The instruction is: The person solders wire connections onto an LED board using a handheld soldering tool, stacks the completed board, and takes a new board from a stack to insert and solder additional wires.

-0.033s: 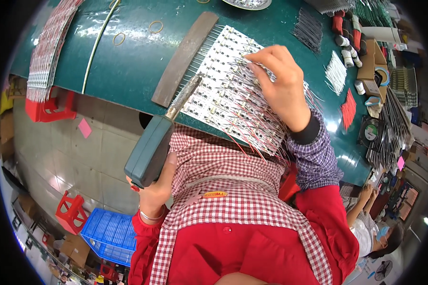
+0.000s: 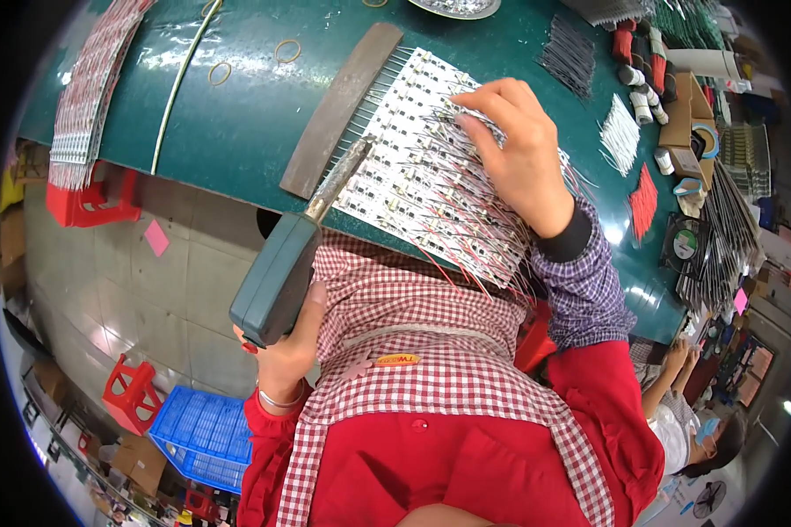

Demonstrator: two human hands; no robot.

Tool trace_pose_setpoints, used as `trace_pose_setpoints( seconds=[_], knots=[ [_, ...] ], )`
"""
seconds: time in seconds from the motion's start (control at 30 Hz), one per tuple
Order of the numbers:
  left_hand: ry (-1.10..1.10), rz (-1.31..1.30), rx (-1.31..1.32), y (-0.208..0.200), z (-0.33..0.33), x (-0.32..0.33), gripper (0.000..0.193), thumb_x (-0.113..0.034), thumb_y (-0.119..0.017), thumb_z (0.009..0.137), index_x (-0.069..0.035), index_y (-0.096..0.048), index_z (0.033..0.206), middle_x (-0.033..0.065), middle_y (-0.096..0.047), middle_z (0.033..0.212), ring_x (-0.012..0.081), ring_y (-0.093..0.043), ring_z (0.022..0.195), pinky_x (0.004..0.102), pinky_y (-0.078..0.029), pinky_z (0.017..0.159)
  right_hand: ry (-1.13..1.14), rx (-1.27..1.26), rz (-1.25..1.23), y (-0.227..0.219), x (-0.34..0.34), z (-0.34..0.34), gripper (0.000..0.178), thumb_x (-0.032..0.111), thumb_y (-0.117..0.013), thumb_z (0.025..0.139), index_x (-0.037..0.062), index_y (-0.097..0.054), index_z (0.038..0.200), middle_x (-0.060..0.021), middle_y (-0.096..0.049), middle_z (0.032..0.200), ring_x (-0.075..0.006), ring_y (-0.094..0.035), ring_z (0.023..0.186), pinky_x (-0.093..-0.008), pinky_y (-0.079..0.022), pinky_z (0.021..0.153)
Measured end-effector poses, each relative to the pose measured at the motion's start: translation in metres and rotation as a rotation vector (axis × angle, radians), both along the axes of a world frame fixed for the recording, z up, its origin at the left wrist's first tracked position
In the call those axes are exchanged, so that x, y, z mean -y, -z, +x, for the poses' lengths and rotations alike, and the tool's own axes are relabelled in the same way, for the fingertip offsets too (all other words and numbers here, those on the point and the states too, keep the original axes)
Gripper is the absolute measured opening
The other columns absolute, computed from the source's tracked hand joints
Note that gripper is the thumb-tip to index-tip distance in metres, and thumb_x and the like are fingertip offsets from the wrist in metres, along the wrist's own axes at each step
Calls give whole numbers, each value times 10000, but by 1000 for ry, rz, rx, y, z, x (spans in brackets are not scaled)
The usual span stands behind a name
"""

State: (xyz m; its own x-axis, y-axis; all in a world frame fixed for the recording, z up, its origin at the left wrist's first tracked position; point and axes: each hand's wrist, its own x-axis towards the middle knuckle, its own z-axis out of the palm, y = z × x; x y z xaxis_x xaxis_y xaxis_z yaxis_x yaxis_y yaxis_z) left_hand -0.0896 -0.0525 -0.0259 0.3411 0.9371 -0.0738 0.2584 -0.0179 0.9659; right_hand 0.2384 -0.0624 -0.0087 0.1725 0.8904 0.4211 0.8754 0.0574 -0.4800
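Observation:
My left hand [image 2: 292, 347] is wrapped round the grip of a dark green soldering gun [image 2: 277, 277]. Its long, stained metal barrel points up and away, with the tip over the left edge of a white circuit board panel [image 2: 395, 132]. Rows of small dark parts cover that panel, and many thin black, white and red wires [image 2: 466, 220] stick out over its right half. Above the panel's far right side is my right hand [image 2: 523, 145], thumb and forefinger curled into a pinch at a thin dark wire. The fingertips' exact hold is hard to see.
A brown bar [image 2: 343, 110] lies along the panel's left side on the green table [image 2: 237, 114]. Wired boards [image 2: 97, 97] are stacked at far left. Wire bundles, black [image 2: 569, 57], white [image 2: 620, 133] and red [image 2: 643, 202], lie at right. A co-worker [image 2: 703, 439] sits at lower right.
My right hand has shifted very slightly away from me, still bent over the wires. The soldering gun and the panel stay where they were.

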Motion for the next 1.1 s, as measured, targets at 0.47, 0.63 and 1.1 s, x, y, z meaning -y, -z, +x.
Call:
trace_pose_setpoints(
  seconds=[0.47, 0.63, 1.1],
  knots=[
    [28, 73, 3, 6, -6, -1, 346, 46, -740, 894, 60, -671, 1232, 60, -681, 886, 67, -541, 614, 224, -405, 528, -83, 75, -180, 17, -19, 1, 90, 60, -724, 871, 26, -651, 912, -118, -584, 958, -323, -569, 938, -412, -489, 814],
    [31, 87, 27, 5, -6, -1, 353, 65, -730, 891, 54, -671, 1239, 68, -692, 939, 63, -540, 623, 221, -406, 526, -61, 69, -143, 11, -18, -7, 116, 46, -708, 871, 28, -608, 926, -128, -574, 937, -332, -555, 907, -424, -467, 783],
    [-23, -91, 29, -11, -5, 5, 226, -4, -801, 831, 47, -741, 1043, 98, -761, 904, 134, -695, 762, 281, -547, 675, -137, -2, -168, 11, 8, -53, 118, 52, -706, 861, 55, -603, 919, -99, -546, 901, -300, -546, 885, -409, -435, 762]
  ],
)
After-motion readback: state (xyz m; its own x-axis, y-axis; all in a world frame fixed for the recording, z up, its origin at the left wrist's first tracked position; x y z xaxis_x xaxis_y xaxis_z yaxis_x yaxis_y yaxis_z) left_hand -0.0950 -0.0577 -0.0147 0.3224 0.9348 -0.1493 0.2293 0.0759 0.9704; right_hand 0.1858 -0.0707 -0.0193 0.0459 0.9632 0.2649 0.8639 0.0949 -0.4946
